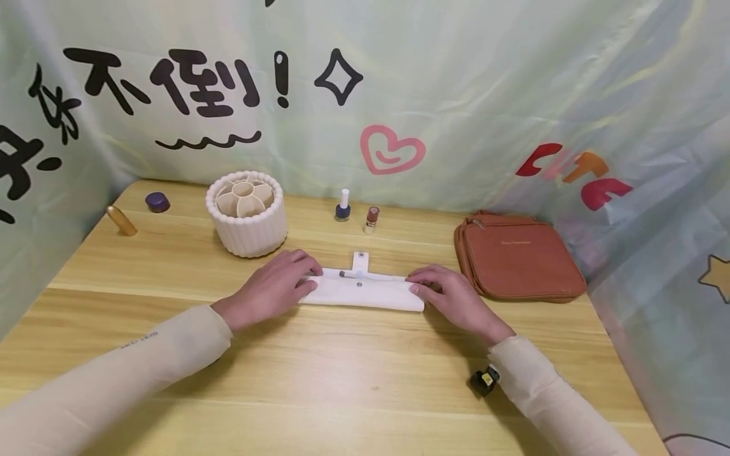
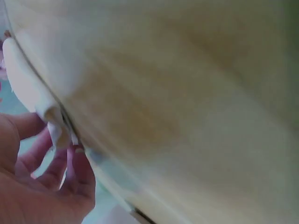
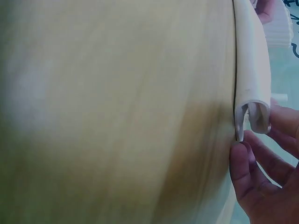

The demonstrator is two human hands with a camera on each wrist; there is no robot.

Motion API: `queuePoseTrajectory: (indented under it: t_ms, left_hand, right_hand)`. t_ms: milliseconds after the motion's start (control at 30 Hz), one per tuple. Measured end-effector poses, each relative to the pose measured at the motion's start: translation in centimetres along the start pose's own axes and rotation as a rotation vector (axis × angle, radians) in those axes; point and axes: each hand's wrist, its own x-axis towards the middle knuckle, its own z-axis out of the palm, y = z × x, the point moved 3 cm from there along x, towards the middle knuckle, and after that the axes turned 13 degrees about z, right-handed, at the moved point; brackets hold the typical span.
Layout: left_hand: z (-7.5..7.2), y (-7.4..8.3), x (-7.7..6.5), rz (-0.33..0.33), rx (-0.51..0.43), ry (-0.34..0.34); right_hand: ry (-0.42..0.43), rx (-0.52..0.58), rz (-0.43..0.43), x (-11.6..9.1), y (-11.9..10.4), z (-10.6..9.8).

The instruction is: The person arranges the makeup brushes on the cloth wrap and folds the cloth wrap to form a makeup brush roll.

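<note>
A white folded pouch [image 1: 365, 294] lies across the wooden table, its narrow snap tab [image 1: 360, 261] standing out at the back edge. A slender pale stick with a dark tip [image 1: 345, 274] lies along that back edge, partly under the tab. My left hand [image 1: 274, 285] pinches the pouch's left end between thumb and fingers. At the other end my right hand [image 1: 450, 296] holds the corner the same way. Seen from the right wrist, the end of the pouch [image 3: 252, 65] curls over into an open fold, with fingertips right at its edge.
Behind the pouch stand a nail polish bottle [image 1: 343, 208] and a lipstick [image 1: 372, 220]. A ribbed white organizer [image 1: 251, 221] sits back left, a purple jar [image 1: 157, 202] and a gold tube [image 1: 121, 221] farther left. To the right lies a brown zip case [image 1: 521, 259].
</note>
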Motion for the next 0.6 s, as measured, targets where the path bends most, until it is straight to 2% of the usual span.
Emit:
queuePoseTrajectory:
  t_ms: [100, 233, 333, 600]
  left_hand:
    - [-0.3, 0.0, -0.1, 0.022, -0.037, -0.047]
    - [-0.6, 0.2, -0.9, 0.032, -0.062, -0.117]
    - [-0.7, 0.5, -1.6, 0.02, -0.072, -0.164]
    - [-0.8, 0.6, -1.9, 0.023, -0.099, -0.201]
  right_hand:
    - [-0.02, 0.018, -0.008, -0.3, 0.1, -0.1]
    - [-0.09, 0.068, 0.006, -0.9, 0.1, 0.0]
    - [-0.128, 0.106, 0.012, -1.2, 0.1, 0.1]
    - [-0.153, 0.146, -0.015, -1.9, -0.3, 0.0]
